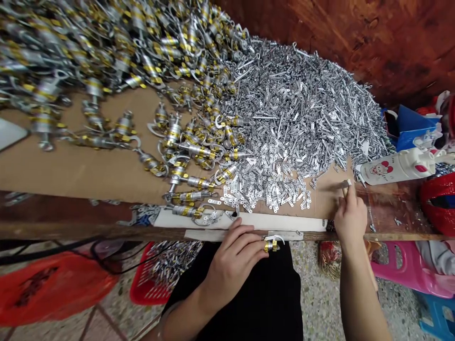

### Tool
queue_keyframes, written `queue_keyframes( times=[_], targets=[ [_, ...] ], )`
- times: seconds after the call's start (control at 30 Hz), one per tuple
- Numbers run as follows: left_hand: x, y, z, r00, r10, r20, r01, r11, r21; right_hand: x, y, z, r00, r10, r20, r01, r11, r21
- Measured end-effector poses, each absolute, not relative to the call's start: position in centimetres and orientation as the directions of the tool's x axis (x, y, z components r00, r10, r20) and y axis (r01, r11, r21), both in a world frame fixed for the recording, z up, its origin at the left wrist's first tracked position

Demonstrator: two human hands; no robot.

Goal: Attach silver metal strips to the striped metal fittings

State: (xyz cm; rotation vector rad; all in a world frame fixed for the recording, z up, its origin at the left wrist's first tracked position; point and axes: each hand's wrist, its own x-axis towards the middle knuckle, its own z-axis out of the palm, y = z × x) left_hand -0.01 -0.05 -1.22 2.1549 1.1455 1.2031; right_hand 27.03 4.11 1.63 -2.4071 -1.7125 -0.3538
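Observation:
My left hand [234,258] is at the front edge of the bench, its fingers closed on a small yellow-and-silver metal fitting [272,245] with a curved silver arm. Most of that fitting's far end sticks out past the fingertips. My right hand [351,218] is raised over the cardboard's right end, wrapped round what looks like a hammer [347,183]. The hammer's small head shows above the fist, and a wooden handle runs back along the forearm. Finished-looking yellow-and-silver fittings [174,130] lie in front of the left hand, beside loose perforated metal links [277,182].
A large heap of small silver metal parts [302,104] covers the bench's back right. More yellow-banded fittings [135,28] pile up at back left. A white bottle [394,166] lies at right. Below are a red basket [142,279] and a pink stool [408,272].

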Motion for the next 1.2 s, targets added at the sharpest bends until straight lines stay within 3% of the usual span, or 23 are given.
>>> queue_keyframes(
  times=[0.13, 0.23, 0.33, 0.4, 0.53, 0.63, 0.73, 0.83, 0.93, 1.07, 1.2],
  targets=[
    [-0.1, 0.0, -1.1, 0.307, 0.814, 0.494, 0.466, -0.581, 0.667, 28.2, 6.3, 0.9, 0.294, 0.901, 0.321, 0.943, -0.327, 0.054],
    [-0.2, 0.1, -1.0, 0.324, 0.808, 0.492, 0.472, -0.589, 0.657, 25.0, 5.6, 1.7, 0.214, 0.915, 0.343, 0.977, -0.192, -0.098],
    [-0.3, 0.3, -0.8, 0.341, 0.793, 0.505, 0.466, -0.609, 0.641, 20.7, 4.6, 2.3, 0.029, 0.982, 0.188, 0.965, 0.022, -0.260],
    [-0.4, 0.4, -0.5, 0.360, 0.783, 0.506, 0.455, -0.621, 0.638, 18.7, 4.5, 2.1, -0.017, 0.995, 0.100, 0.968, 0.042, -0.249],
    [-0.6, 0.5, 0.3, 0.379, 0.771, 0.513, 0.421, -0.637, 0.646, 17.8, 4.8, 1.8, 0.032, 0.998, 0.058, 0.981, -0.020, -0.192],
    [-0.7, 0.2, 0.9, 0.357, 0.785, 0.507, 0.412, -0.619, 0.668, 18.1, 3.8, 3.0, 0.030, 0.997, 0.070, 0.902, 0.002, -0.431],
    [-0.8, -0.1, 1.1, 0.320, 0.798, 0.511, 0.440, -0.603, 0.665, 17.7, 1.3, 5.0, -0.129, 0.991, 0.045, 0.749, 0.127, -0.650],
    [-0.9, -0.1, 1.4, 0.330, 0.788, 0.520, 0.425, -0.616, 0.663, 17.1, -0.9, 6.3, -0.353, 0.934, 0.051, 0.684, 0.295, -0.668],
    [-0.9, 0.0, 1.9, 0.353, 0.793, 0.497, 0.372, -0.606, 0.703, 17.2, -1.8, 6.3, -0.456, 0.885, 0.096, 0.627, 0.396, -0.671],
    [-0.7, -0.1, 1.9, 0.270, 0.860, 0.433, 0.320, -0.505, 0.802, 17.8, -2.2, 4.9, -0.314, 0.946, 0.083, 0.597, 0.265, -0.757],
    [-0.3, -0.6, 1.6, 0.185, 0.924, 0.336, 0.293, -0.378, 0.878, 17.3, -3.1, 3.8, -0.159, 0.972, 0.171, 0.715, 0.233, -0.659]
  ],
)
